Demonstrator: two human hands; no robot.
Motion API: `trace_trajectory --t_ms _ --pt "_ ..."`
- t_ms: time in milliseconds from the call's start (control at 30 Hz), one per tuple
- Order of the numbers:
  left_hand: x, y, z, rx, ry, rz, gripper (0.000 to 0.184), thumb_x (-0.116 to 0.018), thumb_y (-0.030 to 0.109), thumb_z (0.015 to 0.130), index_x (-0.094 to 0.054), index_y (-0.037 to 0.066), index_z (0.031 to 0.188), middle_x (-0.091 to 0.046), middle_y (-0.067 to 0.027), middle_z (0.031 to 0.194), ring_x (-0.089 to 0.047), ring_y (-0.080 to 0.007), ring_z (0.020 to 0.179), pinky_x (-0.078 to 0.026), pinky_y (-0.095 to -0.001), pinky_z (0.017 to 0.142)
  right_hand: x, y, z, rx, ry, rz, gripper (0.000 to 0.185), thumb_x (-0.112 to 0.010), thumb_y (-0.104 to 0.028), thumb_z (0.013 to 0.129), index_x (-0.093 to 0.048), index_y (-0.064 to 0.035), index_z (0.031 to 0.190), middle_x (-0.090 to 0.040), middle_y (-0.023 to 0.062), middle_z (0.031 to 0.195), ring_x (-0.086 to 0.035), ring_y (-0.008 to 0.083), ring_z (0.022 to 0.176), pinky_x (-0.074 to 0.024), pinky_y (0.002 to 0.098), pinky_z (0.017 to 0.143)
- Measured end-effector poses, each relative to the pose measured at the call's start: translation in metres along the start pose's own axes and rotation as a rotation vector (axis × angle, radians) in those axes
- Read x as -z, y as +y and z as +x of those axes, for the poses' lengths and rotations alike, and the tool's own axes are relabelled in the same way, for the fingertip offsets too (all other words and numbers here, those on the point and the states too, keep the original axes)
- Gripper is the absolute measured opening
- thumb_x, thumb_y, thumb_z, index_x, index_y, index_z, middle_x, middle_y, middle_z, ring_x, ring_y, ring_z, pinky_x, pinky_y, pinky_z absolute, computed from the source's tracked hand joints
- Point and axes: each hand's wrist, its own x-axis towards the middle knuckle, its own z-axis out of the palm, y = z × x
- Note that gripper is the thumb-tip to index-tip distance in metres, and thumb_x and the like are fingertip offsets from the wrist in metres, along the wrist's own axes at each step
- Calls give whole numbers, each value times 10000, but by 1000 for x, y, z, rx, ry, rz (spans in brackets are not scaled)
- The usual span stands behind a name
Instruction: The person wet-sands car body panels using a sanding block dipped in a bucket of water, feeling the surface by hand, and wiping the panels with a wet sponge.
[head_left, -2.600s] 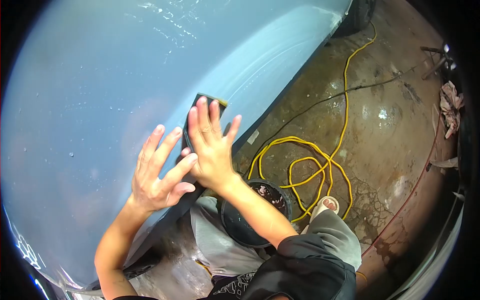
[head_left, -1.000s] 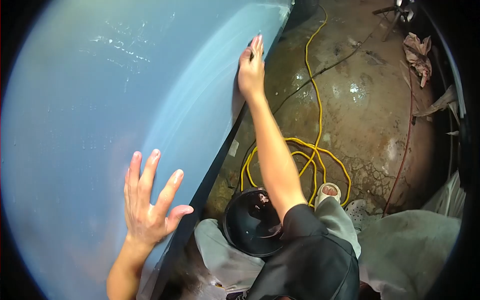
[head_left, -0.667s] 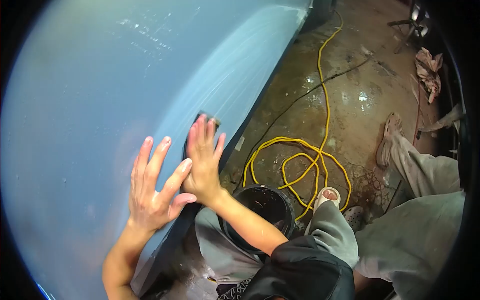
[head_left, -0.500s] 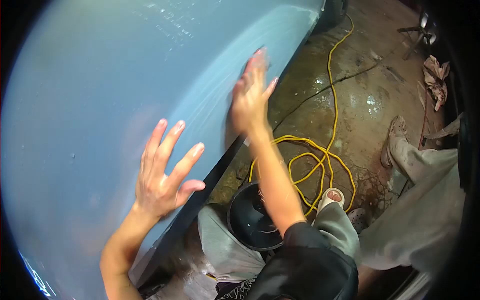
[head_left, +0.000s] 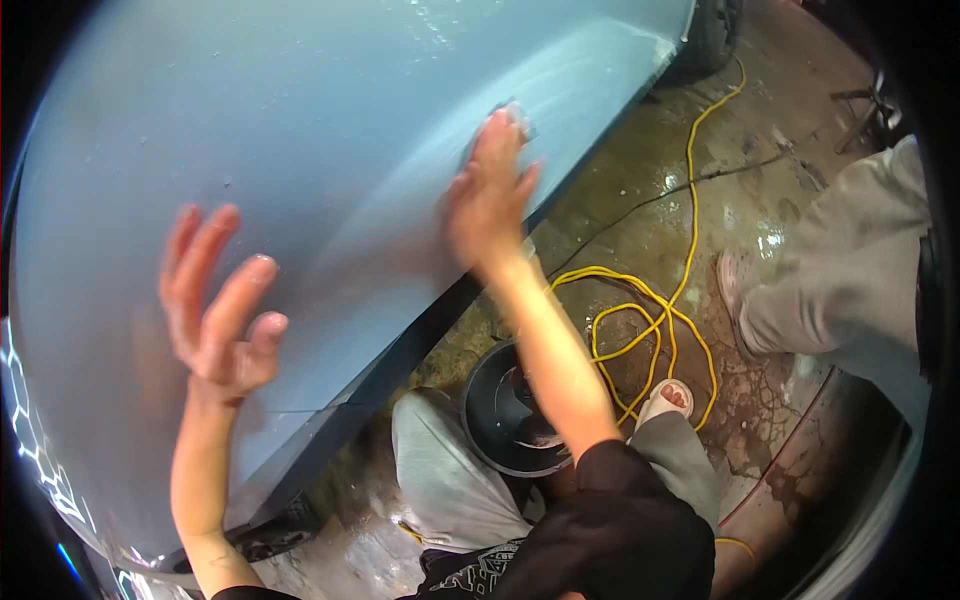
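Observation:
A large blue-grey car panel (head_left: 330, 150) with a paler, whitish area fills the left and upper part of the view. Over that paler area lies my right hand (head_left: 490, 190), blurred by motion, pressing on a dark flat block (head_left: 518, 118) that shows only past its fingertips. My left hand (head_left: 215, 300) is at the left with its fingers spread and nothing in it; whether it touches the panel I cannot tell. Water drops dot the panel's surface.
A black bucket (head_left: 500, 430) stands between my knees. A yellow hose (head_left: 690, 200) coils on the wet floor (head_left: 640, 220), crossed by a dark cable (head_left: 720, 172). Another person's legs (head_left: 830, 270) are at the right. A wheel (head_left: 712, 40) shows at the top.
My right hand has slid back and forth along the paler area with the block. My left hand has shifted left. The other person's legs have come into view at the right.

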Motion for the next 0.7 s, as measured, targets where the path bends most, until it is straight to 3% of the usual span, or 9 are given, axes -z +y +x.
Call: trace_trajectory --t_ms 67,167,233,300,333,400,500,567,700 --pt "37 -15 6 1 -41 216 335 -624 318 946 -656 113 1209 -568 -185 1372 -475 -393 1336 -339 -517 1132 23 54 74 -281 -18 133 603 -362 -278 1030 -221 12 1540 -65 216 1640 -44 395 1516 1 634 1168" --pt "61 -32 9 20 -30 469 353 -635 270 933 -637 129 1257 -531 -168 1421 -436 -382 1374 -321 -522 1144 -1 74 77 -328 -140 66 634 -364 -289 1036 -162 19 1552 -44 222 1640 -26 395 1517 13 637 1167" --pt "54 -40 14 36 49 494 379 -640 248 927 -624 145 1291 -505 -150 1455 -414 -373 1395 -316 -524 1146 -6 -20 12 -135 -89 -68 710 -374 -276 1014 -37 33 1558 -7 232 1639 8 385 1521 28 658 1156" --pt "47 -39 12 55 -32 737 466 -643 265 923 -575 197 1379 -451 -105 1513 -380 -351 1421 -303 -534 1150 -12 -87 -73 51 -161 160 785 -493 -243 935 -99 12 1564 -81 245 1630 -53 389 1521 8 704 1127" --pt "42 -39 14 48 -18 714 466 -643 265 923 -575 197 1379 -451 -105 1513 -380 -351 1421 -303 -534 1150 -17 -105 -115 111 -382 246 802 -575 -266 885 -207 -34 1558 -163 219 1623 -121 373 1518 -28 708 1123" --pt "36 -38 16 102 -8 783 502 -622 319 938 -537 243 1427 -413 -66 1548 -365 -335 1434 -299 -544 1147 -21 -115 -160 458 -279 205 786 -613 -266 838 -307 -39 1526 -196 199 1624 -136 379 1517 3 738 1098" --pt "37 -36 14 51 -40 835 506 -591 360 957 -518 259 1447 -403 -67 1555 -358 -332 1437 -317 -543 1127 -17 -60 -136 78 -288 153 765 -607 -242 851 -302 -43 1524 -189 188 1628 -117 373 1521 -11 723 1109" --pt "35 -37 14 42 -51 859 505 -603 351 953 -518 277 1445 -394 -65 1559 -356 -330 1436 -330 -536 1125 -6 -25 -85 -239 -149 192 773 -523 -165 929 -113 -43 1574 -28 171 1656 -3 392 1522 -7 699 1123" --pt "35 -47 10 23 -58 922 488 -595 352 965 -516 296 1444 -386 -64 1562 -347 -335 1436 -336 -526 1134 3 -42 -86 -298 -167 276 749 -510 -191 968 -99 -76 1583 6 148 1660 -7 370 1525 -15 684 1137"
